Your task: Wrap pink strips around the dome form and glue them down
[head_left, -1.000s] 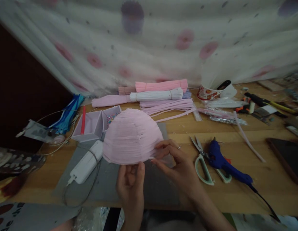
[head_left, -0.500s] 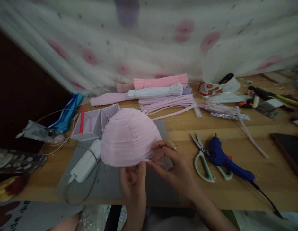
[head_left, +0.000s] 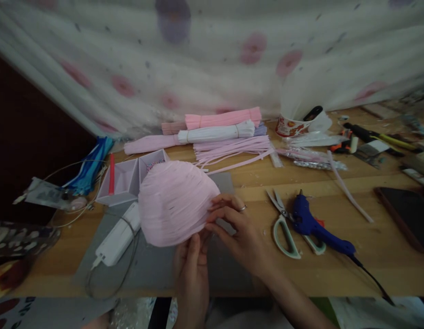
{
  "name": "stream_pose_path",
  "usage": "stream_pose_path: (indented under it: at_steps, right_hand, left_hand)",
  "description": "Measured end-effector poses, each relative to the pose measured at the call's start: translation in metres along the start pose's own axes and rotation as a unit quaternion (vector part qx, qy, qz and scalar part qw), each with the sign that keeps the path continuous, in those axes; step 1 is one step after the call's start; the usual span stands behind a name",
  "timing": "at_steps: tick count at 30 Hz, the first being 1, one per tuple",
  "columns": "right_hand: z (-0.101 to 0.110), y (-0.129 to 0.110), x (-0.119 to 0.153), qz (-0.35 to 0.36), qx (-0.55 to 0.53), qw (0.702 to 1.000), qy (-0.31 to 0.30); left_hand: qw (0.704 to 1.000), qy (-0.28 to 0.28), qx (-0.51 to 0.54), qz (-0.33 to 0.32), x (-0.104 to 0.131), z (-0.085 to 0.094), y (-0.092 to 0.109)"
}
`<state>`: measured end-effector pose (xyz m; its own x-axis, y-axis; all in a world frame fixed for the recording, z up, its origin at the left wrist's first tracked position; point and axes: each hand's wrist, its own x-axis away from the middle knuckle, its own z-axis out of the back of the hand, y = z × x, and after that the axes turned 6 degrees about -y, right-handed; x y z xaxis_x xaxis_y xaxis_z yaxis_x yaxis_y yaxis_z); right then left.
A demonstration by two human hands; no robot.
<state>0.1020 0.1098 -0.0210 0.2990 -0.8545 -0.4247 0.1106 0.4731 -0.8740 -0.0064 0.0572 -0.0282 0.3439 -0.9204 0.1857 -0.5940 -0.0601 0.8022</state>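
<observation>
A pale pink dome (head_left: 176, 203), built up from rows of fuzzy strips that look like pipe cleaners, is held above the grey mat (head_left: 146, 267). My left hand (head_left: 193, 260) grips its lower rim from below, thumb on the outside and fingers hidden underneath. At the rim's right end, my right hand (head_left: 235, 228) pinches the edge between thumb and fingers, a ring on one finger. Behind the dome lie loose pale pink pipe cleaners (head_left: 232, 148). The dome's inside is hidden.
Right of my hands are scissors (head_left: 283, 228) and a blue glue gun (head_left: 318, 226) lying partly over them. A white power strip (head_left: 119, 237) and a divided box (head_left: 121, 180) sit left. Bundled pipe cleaners (head_left: 217, 131), a paper cup (head_left: 294, 125) and a dark phone-like slab (head_left: 405, 214) lie farther out.
The dome has tilted, its right side now lower-edge up and its strips slanting. Both hands keep hold of the rim. The whole view has shifted slightly.
</observation>
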Motion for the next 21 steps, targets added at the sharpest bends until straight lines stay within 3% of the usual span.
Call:
stream_pose_path:
  at_steps: [9, 21]
  right_hand:
    - [0.0015, 0.005, -0.0017, -0.043, -0.014, 0.999, 0.022]
    - [-0.0017, 0.0084, -0.0021, -0.079, -0.032, 0.996, 0.021]
  left_hand:
    - [0.999, -0.039, 0.013, -0.006, 0.0003, -0.0028, 0.0051]
    - [0.997, 0.061, -0.056, -0.001, -0.0007, -0.0035, -0.0021]
